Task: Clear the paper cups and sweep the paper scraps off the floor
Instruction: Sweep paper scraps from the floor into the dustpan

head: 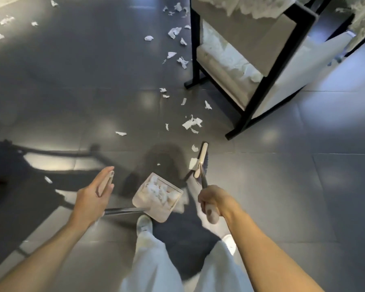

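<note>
My left hand (93,197) grips the beige handle of a dustpan (158,199). The pan hangs low in front of my feet and holds a heap of white paper scraps. My right hand (214,202) grips the beige handle end of a broom. The broom head (200,160) touches the grey tile floor, with scraps lying just left of it. White paper scraps (191,123) trail across the floor from the broom toward the far side, beside a black-framed chair. No paper cups are in view.
A black-framed chair (261,81) with beige cushions stands at the upper right, its legs next to the scrap trail. More scraps (6,20) lie at the far left. My shoes (144,225) and light trousers are just below the dustpan.
</note>
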`<state>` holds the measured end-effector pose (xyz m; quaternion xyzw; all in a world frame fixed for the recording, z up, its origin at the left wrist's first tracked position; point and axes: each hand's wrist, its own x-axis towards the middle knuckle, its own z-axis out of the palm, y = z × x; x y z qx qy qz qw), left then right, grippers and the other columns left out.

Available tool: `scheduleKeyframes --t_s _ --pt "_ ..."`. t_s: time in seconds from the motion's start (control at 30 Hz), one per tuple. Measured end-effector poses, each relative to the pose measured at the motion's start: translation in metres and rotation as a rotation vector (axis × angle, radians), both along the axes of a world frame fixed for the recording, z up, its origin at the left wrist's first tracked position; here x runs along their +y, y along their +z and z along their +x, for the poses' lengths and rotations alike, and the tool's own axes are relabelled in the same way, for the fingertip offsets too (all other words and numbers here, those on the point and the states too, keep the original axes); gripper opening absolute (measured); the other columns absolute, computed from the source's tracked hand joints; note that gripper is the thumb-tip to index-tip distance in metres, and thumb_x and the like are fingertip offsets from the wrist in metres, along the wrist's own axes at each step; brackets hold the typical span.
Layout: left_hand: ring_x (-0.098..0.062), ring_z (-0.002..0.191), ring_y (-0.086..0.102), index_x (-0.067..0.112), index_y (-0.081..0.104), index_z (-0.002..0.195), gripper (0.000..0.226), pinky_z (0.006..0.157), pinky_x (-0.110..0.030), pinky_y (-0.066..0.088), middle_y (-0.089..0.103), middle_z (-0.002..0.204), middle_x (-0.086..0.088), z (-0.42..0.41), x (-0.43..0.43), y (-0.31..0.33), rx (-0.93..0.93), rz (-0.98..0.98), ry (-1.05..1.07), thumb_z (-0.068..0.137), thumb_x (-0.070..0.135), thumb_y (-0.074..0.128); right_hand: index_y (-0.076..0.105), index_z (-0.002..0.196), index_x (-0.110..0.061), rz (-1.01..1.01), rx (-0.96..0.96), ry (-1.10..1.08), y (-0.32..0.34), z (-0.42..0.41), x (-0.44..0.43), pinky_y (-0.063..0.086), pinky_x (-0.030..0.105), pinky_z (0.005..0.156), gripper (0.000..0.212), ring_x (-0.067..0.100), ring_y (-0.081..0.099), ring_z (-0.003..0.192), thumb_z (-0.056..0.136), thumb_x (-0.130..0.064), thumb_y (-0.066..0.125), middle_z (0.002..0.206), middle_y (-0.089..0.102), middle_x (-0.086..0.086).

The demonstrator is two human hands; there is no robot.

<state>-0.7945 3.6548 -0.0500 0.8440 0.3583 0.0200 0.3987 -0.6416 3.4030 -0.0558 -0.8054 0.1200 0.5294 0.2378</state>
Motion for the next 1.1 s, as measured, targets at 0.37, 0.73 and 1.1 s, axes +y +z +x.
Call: scheduleKeyframes --t_s 0.37,0.73,1.1 --pt "0.007 0.104 0.054 0.034 0.051 0.126 0.052 0.075 0.011 0.027 0.061 0.121 -0.002 0.024 0.137 0.011 -0.067 -0.009 -0.111 0.089 -0.001 0.059 0.053 0.103 -0.004 0.272 0.092 -0.637 0.007 0.013 0.082 0.033 0.016 0.031 0.010 0.008 0.036 0.037 0.095 0.000 0.050 0.060 0.043 0.004" --pt "-0.030 0.097 0.063 0.035 0.053 0.129 0.043 0.083 -0.039 0.050 0.064 0.113 0.006 0.075 0.180 0.005 -0.090 0.093 -0.120 0.092 0.013 0.058 0.024 0.150 -0.023 0.065 -0.014 -0.436 -0.046 -0.004 0.064 0.038 0.021 0.033 0.064 0.014 0.042 0.037 0.096 0.002 0.046 0.068 0.049 0.012" --pt "-0.022 0.087 0.057 0.029 0.052 0.132 0.042 0.078 -0.025 0.037 0.066 0.108 -0.004 0.099 0.215 0.007 0.016 0.117 -0.111 0.093 0.014 0.057 0.043 0.123 -0.010 -0.056 -0.034 -0.443 -0.079 0.001 0.074 0.036 0.024 0.042 0.035 0.020 0.041 0.049 0.090 0.002 0.042 0.074 0.049 0.014"
